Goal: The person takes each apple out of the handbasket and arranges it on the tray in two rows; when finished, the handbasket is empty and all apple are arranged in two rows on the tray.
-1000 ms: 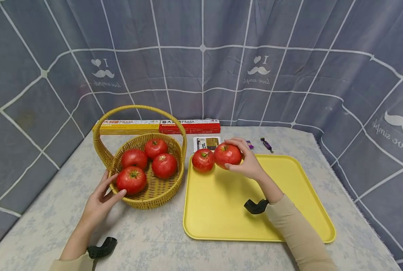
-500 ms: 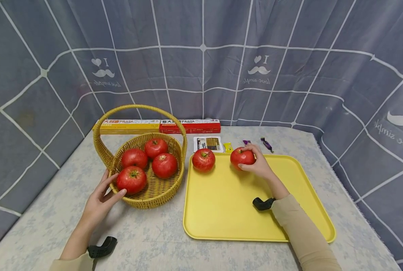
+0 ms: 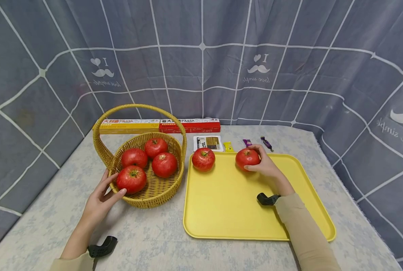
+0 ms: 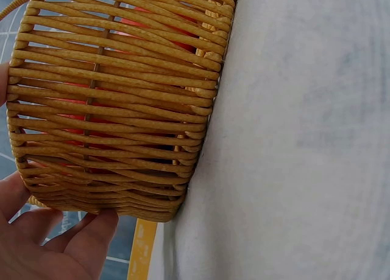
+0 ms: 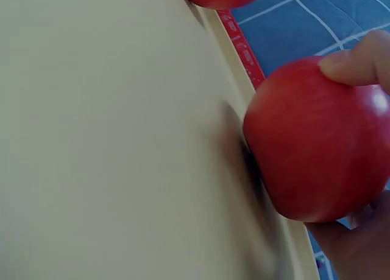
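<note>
My right hand grips a red apple at the back of the yellow tray. In the right wrist view the held apple sits close to the tray, its shadow beside it; whether it touches is unclear. A second apple rests at the tray's back left corner. My left hand holds the near left side of the wicker basket, its thumb over the rim. Inside lie several red apples. Fingertips press the basket's weave in the left wrist view.
Two pasta boxes, yellow and red, lie behind the basket. Beyond the tray are a flat packet, a yellow wrapped candy and purple candies. A grey curtain closes off the back and sides.
My right hand has carried its apple rightward and slightly down, away from the other apple on the tray. The left hand and basket have stayed in place.
</note>
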Tool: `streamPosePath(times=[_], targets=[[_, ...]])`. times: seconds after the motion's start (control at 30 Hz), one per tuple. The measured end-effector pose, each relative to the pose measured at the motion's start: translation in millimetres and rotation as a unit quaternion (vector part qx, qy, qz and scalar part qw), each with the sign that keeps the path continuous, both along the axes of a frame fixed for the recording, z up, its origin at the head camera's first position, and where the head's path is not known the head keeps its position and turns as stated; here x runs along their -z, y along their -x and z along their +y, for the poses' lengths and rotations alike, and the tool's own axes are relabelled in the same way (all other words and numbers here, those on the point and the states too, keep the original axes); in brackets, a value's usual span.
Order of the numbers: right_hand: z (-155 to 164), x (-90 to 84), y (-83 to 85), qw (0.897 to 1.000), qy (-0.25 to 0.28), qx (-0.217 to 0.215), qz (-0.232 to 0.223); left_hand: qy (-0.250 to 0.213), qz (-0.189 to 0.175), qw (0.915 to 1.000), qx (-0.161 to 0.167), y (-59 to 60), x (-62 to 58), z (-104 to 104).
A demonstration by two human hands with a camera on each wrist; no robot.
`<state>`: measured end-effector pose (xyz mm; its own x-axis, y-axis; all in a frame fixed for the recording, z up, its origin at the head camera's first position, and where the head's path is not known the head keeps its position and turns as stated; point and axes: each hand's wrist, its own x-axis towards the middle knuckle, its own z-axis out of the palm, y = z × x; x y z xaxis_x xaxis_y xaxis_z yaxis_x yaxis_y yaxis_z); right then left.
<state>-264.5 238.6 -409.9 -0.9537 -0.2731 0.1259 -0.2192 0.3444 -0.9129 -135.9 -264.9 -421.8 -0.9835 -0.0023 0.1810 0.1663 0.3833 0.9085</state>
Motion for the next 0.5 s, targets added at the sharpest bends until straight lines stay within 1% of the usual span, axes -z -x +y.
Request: streamPosePath(times=[0.17,0.27,0.37,0.43,0.5], targets=[[9,12.5,11.5,0.999,0.013,-0.026,0.017,0.003,0.001,1.0,-0.004,0.2,-0.2,0],[15,19.7,17.4,0.999,0.002,-0.029,0.019,0.003,-0.001,1.0,-0.004,0.5,-0.2,0],[16,17.2,16.2,0.999,-0.03,-0.021,0.021,0.002,-0.004,1.0,-0.005,0.7,0.0,0],[14,12.1,13.7,0.998,-0.055,-0.006,0.027,0.002,-0.005,1.0,-0.005,0.7,0.2,0],[8,3.9,10.1,0.997,-0.066,0.016,0.042,0.0,-0.005,1.0,-0.005,0.6,0.2,0]])
